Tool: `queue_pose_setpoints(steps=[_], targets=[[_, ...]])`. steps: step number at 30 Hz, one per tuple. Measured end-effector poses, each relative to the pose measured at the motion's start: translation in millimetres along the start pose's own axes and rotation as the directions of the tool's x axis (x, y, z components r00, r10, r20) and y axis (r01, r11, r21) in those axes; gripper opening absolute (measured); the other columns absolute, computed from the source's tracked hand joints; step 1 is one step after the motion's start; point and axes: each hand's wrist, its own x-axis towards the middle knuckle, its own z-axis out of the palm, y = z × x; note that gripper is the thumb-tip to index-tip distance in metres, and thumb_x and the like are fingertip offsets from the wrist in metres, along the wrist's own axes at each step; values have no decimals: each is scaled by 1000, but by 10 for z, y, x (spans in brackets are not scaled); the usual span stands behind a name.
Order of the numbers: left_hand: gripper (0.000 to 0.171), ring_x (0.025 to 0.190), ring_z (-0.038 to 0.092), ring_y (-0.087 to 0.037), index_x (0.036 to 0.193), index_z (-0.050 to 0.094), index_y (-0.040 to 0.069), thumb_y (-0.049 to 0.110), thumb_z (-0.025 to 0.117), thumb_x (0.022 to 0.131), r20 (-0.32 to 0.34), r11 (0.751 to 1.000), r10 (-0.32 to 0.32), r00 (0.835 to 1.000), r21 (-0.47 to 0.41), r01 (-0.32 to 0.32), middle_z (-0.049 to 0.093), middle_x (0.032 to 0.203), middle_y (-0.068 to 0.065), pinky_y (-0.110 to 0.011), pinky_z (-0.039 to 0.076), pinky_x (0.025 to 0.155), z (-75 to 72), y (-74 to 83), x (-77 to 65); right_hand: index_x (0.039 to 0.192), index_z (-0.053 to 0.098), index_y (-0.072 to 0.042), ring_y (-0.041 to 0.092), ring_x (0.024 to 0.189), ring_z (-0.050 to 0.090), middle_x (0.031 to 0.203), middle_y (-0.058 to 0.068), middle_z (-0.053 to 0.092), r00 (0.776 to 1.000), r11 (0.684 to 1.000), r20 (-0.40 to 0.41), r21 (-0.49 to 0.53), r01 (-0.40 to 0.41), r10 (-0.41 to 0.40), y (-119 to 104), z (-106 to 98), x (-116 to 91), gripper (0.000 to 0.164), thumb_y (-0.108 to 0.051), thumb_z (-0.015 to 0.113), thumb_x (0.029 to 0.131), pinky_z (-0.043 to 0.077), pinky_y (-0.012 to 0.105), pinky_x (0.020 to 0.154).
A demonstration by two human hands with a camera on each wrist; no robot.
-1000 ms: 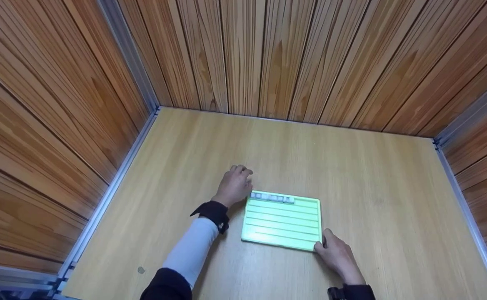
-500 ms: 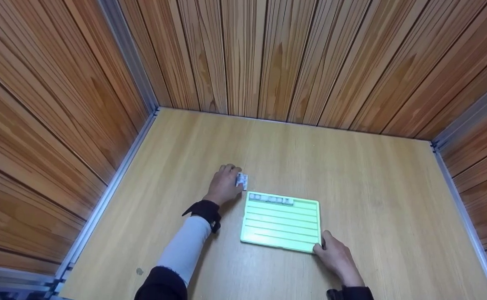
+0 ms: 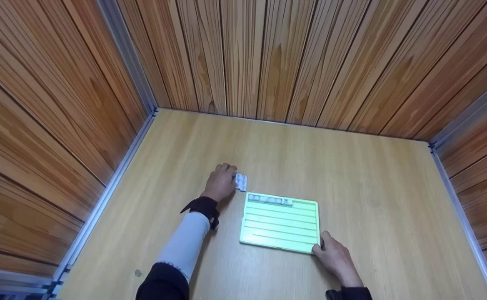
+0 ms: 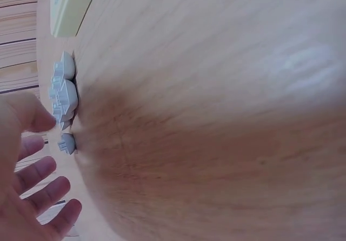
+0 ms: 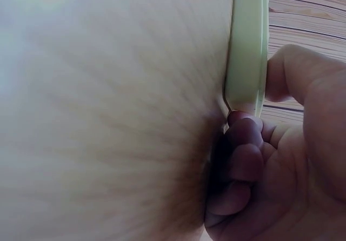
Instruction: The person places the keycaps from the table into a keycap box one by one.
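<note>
A light green tray with raised ridges lies on the table, and a row of small pale grey pieces fills part of its top groove. My right hand grips the near right corner, thumb over the rim and fingers curled against the side, as the right wrist view shows. Beyond the tray's far left corner, a cluster of small grey pieces sits on the wood. Right beside that cluster is my left hand. In the left wrist view its fingers are spread and loosely bent, the thumb close to the pieces.
The wooden table is bounded by plank walls at the back and both sides, with metal rails along the edges. A small dark spot marks the table at the near left.
My left hand has shifted left from the tray's far left corner, exposing the cluster of grey pieces on the table. My right hand keeps its grip on the tray's corner.
</note>
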Motion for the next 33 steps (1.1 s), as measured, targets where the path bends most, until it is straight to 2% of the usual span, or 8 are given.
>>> queue_pose_setpoints(steps=[8,15,22,26,29,33], targets=[[32,123,52,-29,134,60,8,10,56,102,45,998,-4,999,55,1,58,132,-13,-44,48,99,-21,38,63,88,46,-10,19,67,43,75,2,45,1000,1000,-10,-2,3,-3,1,3,-2,14,-17,59,91,31,30,58],[29,121,53,-32,128,63,5,4,52,102,48,996,9,999,84,-13,60,130,-15,-47,49,96,-5,47,93,88,46,-10,19,68,43,76,2,44,1000,1000,-17,7,13,-13,-1,3,-17,15,-17,59,91,31,30,58],[18,109,57,-32,113,69,4,3,56,100,-11,995,41,999,91,-40,66,115,-14,-46,53,86,44,-3,88,87,45,-10,19,66,43,74,2,44,999,1000,-27,-2,27,-27,3,8,-25,15,-16,59,91,31,30,57],[14,106,58,-30,108,71,4,6,62,98,-38,998,27,999,61,-24,66,110,-13,-44,54,83,61,-26,89,86,44,-10,19,65,42,73,1,43,998,999,-34,-8,52,-53,8,15,-26,16,-16,58,91,30,29,57],[12,104,58,-29,107,70,4,6,63,98,-37,999,9,999,40,-8,66,107,-12,-43,53,84,57,-31,95,87,44,-11,19,66,42,74,2,43,999,999,-29,-11,39,-40,7,13,-18,16,-16,58,91,30,30,57],[11,97,60,-28,102,70,3,-1,62,95,-66,999,30,997,23,-29,67,99,-12,-40,53,81,40,-16,102,88,45,-11,19,67,43,75,2,45,1000,1000,-16,-9,19,-19,2,8,-9,15,-17,59,91,31,30,58]])
